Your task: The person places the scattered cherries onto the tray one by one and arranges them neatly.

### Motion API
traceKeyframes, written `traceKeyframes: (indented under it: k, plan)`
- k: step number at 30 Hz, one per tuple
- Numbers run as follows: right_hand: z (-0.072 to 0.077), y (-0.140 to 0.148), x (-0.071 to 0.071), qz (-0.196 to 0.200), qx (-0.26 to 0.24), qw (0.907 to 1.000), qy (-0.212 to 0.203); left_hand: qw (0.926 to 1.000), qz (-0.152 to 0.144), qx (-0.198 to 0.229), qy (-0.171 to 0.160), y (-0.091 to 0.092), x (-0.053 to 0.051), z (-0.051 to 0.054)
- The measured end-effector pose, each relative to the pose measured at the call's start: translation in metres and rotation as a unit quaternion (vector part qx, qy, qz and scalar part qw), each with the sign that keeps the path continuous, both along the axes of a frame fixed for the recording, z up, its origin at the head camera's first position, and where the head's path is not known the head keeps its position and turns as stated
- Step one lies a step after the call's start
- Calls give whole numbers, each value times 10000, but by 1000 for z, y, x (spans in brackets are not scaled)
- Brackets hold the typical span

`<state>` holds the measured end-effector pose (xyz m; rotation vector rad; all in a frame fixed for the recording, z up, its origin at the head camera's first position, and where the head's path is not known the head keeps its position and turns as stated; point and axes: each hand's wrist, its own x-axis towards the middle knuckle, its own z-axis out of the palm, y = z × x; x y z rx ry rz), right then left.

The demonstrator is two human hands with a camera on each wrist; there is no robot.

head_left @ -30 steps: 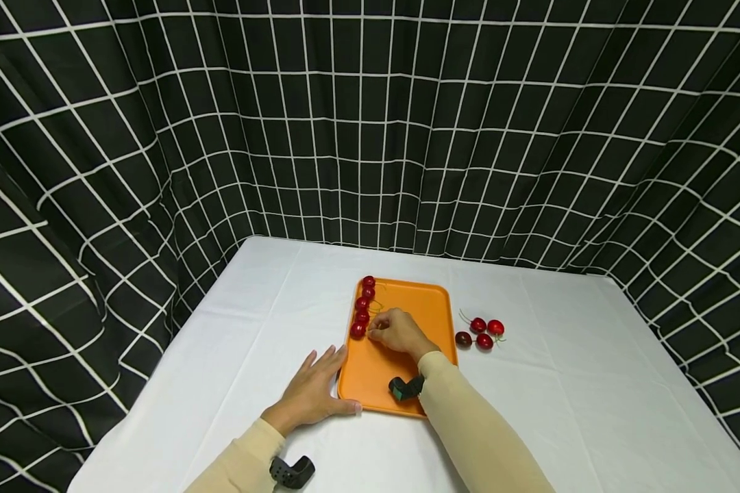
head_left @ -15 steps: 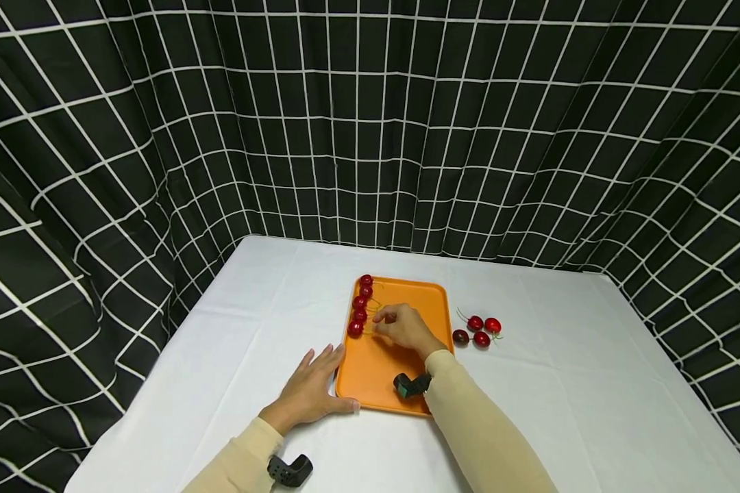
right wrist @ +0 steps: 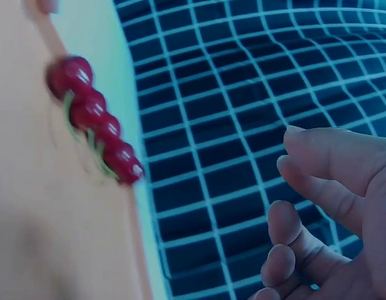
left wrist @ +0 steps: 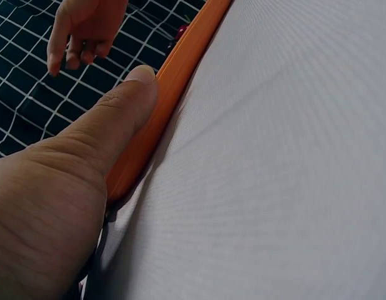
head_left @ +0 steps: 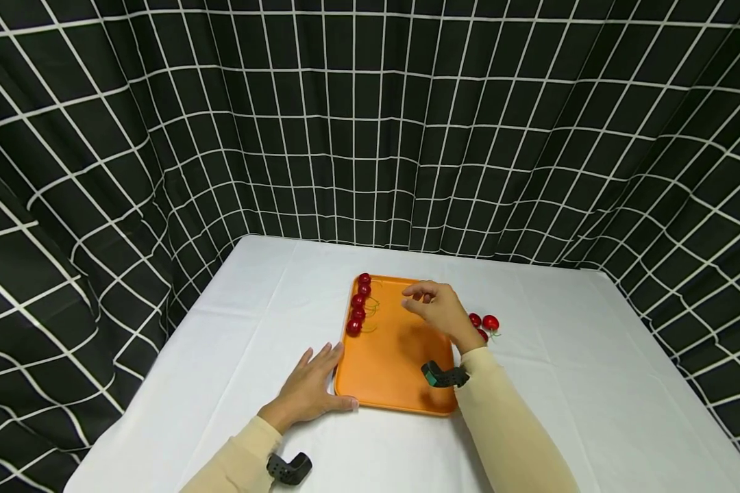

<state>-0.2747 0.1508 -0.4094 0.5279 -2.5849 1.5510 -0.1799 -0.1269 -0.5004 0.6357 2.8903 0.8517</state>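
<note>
An orange tray (head_left: 388, 376) lies on the white cloth. Along its left edge runs a row of several red cherries (head_left: 358, 314), stems pointing inward; the right wrist view shows these cherries (right wrist: 87, 111) too, slightly blurred. My left hand (head_left: 310, 385) rests at the tray's near left corner, fingers spread along the side, and in the left wrist view the thumb (left wrist: 121, 109) touches the rim. Above the tray's right half hovers my right hand (head_left: 439, 311), its fingers loosely bent with nothing between them. Right of the tray, more cherries (head_left: 490, 322) lie on the cloth, partly hidden behind that hand.
A white-clothed table (head_left: 271, 301) spreads around the tray on all sides. Black curtains with a white grid (head_left: 333, 137) stand behind it and at both sides. Each wrist carries a black band-mounted device (head_left: 290, 469).
My right hand has let go of the stem of the nearest cherry in the row, then lifted and moved right across the tray. The left hand stays in place.
</note>
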Motion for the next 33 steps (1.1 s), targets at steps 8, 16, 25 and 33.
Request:
traceKeyframes:
  k: [8, 16, 25, 33]
  plan:
    - [11, 49, 12, -496, 24, 9981, 359, 10000, 50, 10, -15, 0, 0, -2]
    - [13, 93, 29, -763, -270, 9958, 437, 10000, 45, -19, 24, 0, -2, -5]
    - [-22, 135, 30, -1472, -83, 9883, 401, 9999, 32, -78, 61, -1, -2, -3]
    - [-49, 151, 32, -1822, 76, 9832, -93, 10000, 54, 28, 30, 0, 0, -1]
